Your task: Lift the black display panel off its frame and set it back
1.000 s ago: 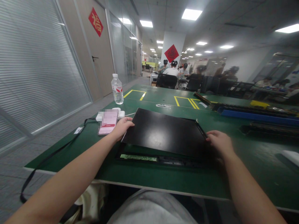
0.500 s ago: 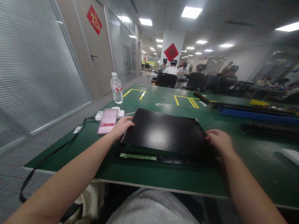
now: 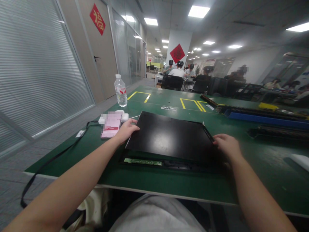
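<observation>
A flat black panel (image 3: 169, 135) lies on the green table (image 3: 154, 182) in front of me, its near edge raised above a black frame with a green circuit strip (image 3: 143, 161). My left hand (image 3: 126, 130) grips the panel's left edge, fingers curled round it. At the panel's right edge my right hand (image 3: 227, 146) holds on, fingers bent down over the side.
A phone with a pink screen (image 3: 111, 124) and a white charger lie left of the panel. A water bottle (image 3: 120, 91) stands further back. Black and blue trays (image 3: 263, 120) sit at the right. A black cable (image 3: 55, 158) hangs off the left edge. People sit at far tables.
Almost nothing has moved. Both hands stay on the panel's edges and the view has shifted up slightly.
</observation>
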Demonstrator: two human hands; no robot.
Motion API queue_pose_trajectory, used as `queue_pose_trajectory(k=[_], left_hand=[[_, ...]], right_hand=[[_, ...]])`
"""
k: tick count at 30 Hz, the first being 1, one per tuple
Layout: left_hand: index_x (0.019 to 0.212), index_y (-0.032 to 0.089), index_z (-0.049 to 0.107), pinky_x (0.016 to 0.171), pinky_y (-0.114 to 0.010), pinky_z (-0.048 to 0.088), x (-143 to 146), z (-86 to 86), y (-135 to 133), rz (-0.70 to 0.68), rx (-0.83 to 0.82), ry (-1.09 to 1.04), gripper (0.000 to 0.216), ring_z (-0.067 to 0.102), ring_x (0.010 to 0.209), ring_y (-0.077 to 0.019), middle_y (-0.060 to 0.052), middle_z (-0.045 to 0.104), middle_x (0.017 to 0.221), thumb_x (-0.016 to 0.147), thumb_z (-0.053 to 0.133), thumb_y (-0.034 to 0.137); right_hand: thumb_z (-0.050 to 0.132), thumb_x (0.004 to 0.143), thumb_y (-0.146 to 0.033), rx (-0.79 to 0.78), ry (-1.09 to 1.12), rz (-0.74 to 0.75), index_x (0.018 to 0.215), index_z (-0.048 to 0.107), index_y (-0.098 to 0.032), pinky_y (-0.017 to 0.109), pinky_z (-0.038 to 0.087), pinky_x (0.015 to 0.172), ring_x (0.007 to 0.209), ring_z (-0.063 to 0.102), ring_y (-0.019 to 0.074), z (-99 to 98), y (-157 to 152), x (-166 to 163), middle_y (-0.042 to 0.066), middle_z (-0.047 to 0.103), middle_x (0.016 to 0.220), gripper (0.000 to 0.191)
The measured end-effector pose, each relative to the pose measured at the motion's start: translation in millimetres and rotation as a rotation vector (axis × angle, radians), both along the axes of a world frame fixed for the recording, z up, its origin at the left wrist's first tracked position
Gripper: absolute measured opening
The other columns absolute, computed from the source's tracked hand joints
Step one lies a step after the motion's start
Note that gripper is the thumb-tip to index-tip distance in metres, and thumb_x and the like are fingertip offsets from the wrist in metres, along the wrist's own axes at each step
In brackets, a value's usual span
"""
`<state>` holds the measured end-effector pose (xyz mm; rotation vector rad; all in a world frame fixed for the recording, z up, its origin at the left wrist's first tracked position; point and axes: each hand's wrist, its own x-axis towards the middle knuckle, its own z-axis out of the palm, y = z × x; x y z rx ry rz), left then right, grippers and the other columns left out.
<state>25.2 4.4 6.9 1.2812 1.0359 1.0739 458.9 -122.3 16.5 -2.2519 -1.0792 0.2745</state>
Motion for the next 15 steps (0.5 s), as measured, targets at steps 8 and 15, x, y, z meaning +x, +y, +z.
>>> queue_pose_trajectory(k=[8, 15], left_hand=[[0.095, 0.021, 0.055, 0.051, -0.029, 0.049, -0.5, 1.1, -1.1, -0.011, -0.010, 0.003, 0.041, 0.064, 0.052, -0.0201, 0.002, 0.067, 0.063, 0.058, 0.072, 0.023], [0.097, 0.021, 0.055, 0.057, -0.029, 0.050, 1.7, 5.3, -3.9, 0.002, -0.026, -0.047, 0.043, 0.065, 0.059, -0.0193, 0.001, 0.070, 0.071, 0.058, 0.073, 0.024]], right_hand=[[0.055, 0.073, -0.030, 0.014, -0.016, 0.015, 0.093, 0.072, -0.019, 0.030, 0.046, 0.059, 0.054, 0.062, 0.0175, -6.7, 1.8, 7.2, 0.005, 0.074, 0.073, 0.029], [0.055, 0.073, -0.030, 0.010, 0.000, 0.013, 0.093, 0.072, -0.020, 0.031, 0.046, 0.062, 0.057, 0.063, 0.0181, -6.7, 1.8, 7.2, 0.005, 0.074, 0.075, 0.029]])
